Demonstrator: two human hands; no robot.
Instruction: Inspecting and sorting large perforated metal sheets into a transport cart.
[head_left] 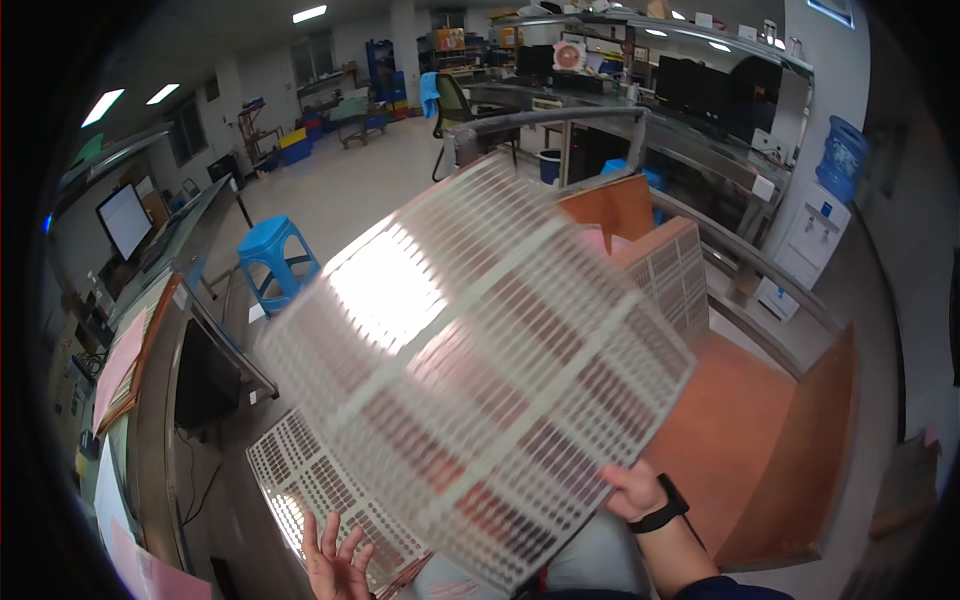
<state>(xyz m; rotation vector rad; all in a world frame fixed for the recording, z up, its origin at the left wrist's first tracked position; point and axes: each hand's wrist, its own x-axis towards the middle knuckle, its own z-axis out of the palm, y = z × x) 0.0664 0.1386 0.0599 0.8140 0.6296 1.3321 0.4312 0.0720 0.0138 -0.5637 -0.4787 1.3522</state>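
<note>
A large thin panel (480, 330), printed with rows of small dark marks split by pale bands, hangs tilted in front of me, blurred by motion and with a bright glare on it. My right hand (637, 492), a dark band on its wrist, pinches the panel's lower right edge. Below it, a second, similar panel (310, 465) lies partly covered at the lower left, over my lap's left side. Beside that panel, my left hand (340, 562) is raised with its fingers spread and holds nothing.
To the right is a metal-framed cart (780, 270) with brown boards (740, 410) and a stack of patterned panels (675, 275). A workbench (150, 400) with papers runs along my left. A blue stool (275, 255), an office chair (455, 105) and a water dispenser (808, 235) stand farther off.
</note>
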